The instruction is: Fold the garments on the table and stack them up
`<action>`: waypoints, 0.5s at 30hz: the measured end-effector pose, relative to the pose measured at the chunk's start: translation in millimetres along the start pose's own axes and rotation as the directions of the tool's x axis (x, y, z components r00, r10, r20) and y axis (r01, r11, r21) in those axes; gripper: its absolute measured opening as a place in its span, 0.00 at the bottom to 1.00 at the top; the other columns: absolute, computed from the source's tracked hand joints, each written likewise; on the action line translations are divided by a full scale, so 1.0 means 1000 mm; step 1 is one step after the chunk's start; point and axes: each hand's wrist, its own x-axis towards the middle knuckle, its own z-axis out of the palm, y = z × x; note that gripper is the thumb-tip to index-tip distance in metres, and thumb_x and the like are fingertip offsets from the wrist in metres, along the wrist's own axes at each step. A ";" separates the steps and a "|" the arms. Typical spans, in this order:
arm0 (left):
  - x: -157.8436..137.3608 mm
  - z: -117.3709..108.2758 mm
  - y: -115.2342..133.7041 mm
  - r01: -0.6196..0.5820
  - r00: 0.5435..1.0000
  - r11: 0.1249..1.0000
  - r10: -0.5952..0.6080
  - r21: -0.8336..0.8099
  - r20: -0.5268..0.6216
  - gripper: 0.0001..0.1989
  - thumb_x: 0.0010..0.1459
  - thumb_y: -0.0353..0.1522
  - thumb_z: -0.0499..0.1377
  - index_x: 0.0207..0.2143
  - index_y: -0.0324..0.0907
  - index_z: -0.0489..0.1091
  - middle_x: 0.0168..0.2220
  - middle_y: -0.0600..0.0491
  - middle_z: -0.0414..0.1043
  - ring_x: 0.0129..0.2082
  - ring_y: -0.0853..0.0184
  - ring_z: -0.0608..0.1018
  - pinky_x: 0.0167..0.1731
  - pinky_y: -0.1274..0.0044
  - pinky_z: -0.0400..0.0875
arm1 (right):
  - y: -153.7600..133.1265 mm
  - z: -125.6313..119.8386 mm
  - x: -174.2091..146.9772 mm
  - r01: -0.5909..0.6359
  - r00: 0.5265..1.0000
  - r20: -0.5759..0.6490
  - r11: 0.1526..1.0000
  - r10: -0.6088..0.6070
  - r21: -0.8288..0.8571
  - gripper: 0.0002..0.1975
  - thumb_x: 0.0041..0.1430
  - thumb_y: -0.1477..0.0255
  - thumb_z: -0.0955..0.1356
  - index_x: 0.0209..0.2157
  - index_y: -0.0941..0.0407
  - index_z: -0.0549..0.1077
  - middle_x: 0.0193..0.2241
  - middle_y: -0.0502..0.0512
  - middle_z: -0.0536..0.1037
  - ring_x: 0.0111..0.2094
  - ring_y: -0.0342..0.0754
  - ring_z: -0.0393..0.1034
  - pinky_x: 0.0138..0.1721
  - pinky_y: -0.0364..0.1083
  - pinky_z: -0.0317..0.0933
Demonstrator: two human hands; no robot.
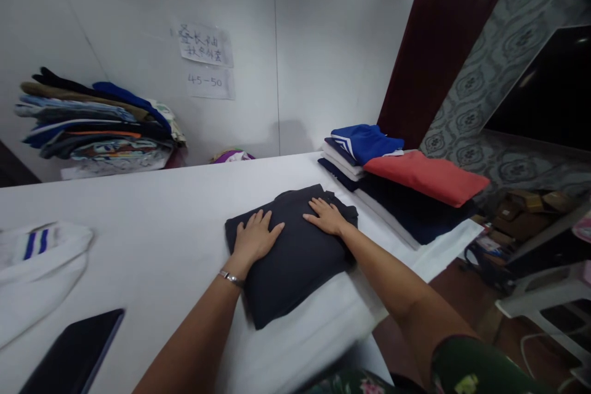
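A dark grey folded garment point(295, 258) lies flat on the white-covered table point(184, 197), close to the front edge. On its left part rests my left hand point(256, 237), palm down with fingers spread. My right hand point(325, 217) presses flat near the garment's upper right corner, fingers apart. Neither hand grips the cloth. A metal watch or bracelet circles my left wrist. Just beyond my right hand, a small loose fold of the garment sticks out at the right side.
Folded clothes, among them a red piece point(425, 175) and a blue one point(367, 143), are stacked at right. Another clothes pile point(101, 123) stands back left. A white garment point(41, 271) and a phone point(74, 354) lie at left. A white stool point(549, 295) stands right.
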 end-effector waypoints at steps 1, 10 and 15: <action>0.000 0.000 0.000 0.000 1.000 1.000 0.000 -0.003 0.002 0.37 0.62 0.52 0.39 0.65 0.40 0.55 0.67 0.42 0.50 0.67 0.51 0.54 0.62 0.53 0.49 | 0.001 0.001 0.000 0.003 1.000 -0.006 1.000 -0.003 0.004 0.40 0.61 0.43 0.52 0.67 0.53 0.52 0.69 0.56 0.46 0.69 0.54 0.35 0.65 0.60 0.33; 0.000 -0.001 0.001 0.008 1.000 1.000 -0.007 -0.014 0.021 0.39 0.62 0.52 0.38 0.66 0.37 0.53 0.68 0.42 0.49 0.67 0.52 0.53 0.62 0.53 0.48 | -0.008 -0.015 0.015 -0.013 1.000 0.027 0.998 0.014 -0.057 0.39 0.63 0.46 0.53 0.67 0.54 0.51 0.69 0.59 0.45 0.69 0.56 0.35 0.64 0.64 0.33; -0.001 0.000 0.002 0.001 1.000 1.000 -0.001 -0.014 0.016 0.38 0.62 0.52 0.38 0.66 0.38 0.53 0.68 0.42 0.49 0.67 0.51 0.53 0.62 0.53 0.49 | -0.010 -0.018 0.049 0.063 0.997 -0.037 0.992 -0.067 -0.107 0.36 0.63 0.48 0.56 0.66 0.52 0.54 0.69 0.58 0.46 0.69 0.56 0.34 0.64 0.64 0.32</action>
